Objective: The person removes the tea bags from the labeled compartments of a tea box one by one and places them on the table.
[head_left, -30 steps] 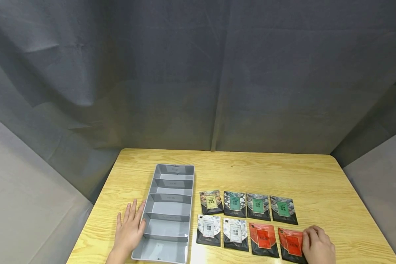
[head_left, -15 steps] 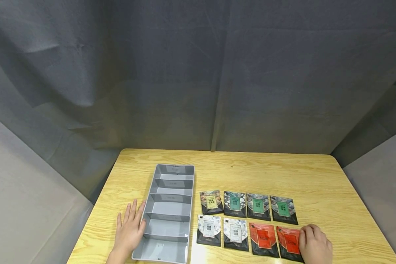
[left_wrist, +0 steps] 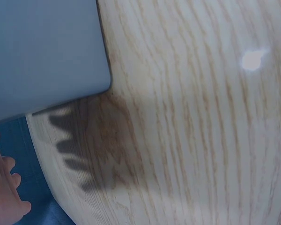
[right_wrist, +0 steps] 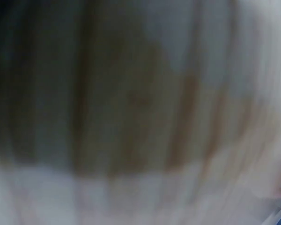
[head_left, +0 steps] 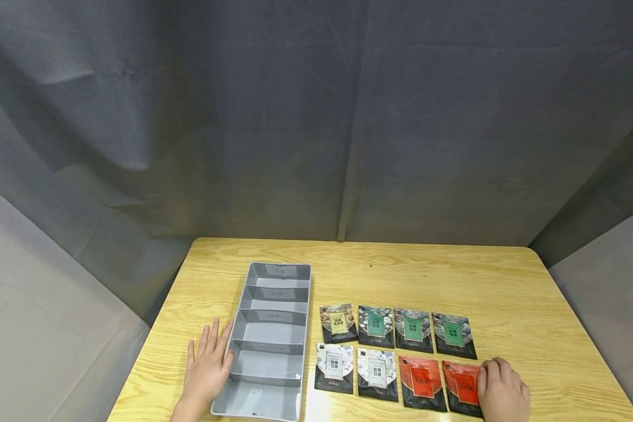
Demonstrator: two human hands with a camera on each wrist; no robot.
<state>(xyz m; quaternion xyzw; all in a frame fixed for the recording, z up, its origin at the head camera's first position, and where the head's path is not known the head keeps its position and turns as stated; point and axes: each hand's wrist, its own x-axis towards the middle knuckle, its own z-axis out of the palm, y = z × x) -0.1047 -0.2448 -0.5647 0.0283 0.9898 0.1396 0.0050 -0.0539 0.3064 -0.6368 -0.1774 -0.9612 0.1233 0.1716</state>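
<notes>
On the wooden tabletop, my left hand (head_left: 207, 366) lies with fingers spread, its thumb against the left side of a long grey divided tray (head_left: 271, 333). In the left wrist view, a corner of the grey tray (left_wrist: 47, 51) and finger shadows on the wood show. At the front right, my right hand (head_left: 503, 390) bends its fingers over the right edge of a red tea packet (head_left: 464, 388), gripping it flat at the table; the thumb is hidden. A second red tea packet (head_left: 422, 384) lies just left of it. The right wrist view is blurred.
Two white-labelled packets (head_left: 377, 376) continue the front row leftward. Behind lies a row with a yellow-labelled packet (head_left: 339, 323) and several green-labelled packets (head_left: 412, 331). The tray has several compartments in line. Grey cloth (head_left: 274, 146) hangs behind the table (head_left: 427, 272).
My right hand has shifted slightly left, and the red tea packet under its fingers slid left with it, closer to the other red one. The left hand and tray have stayed put.
</notes>
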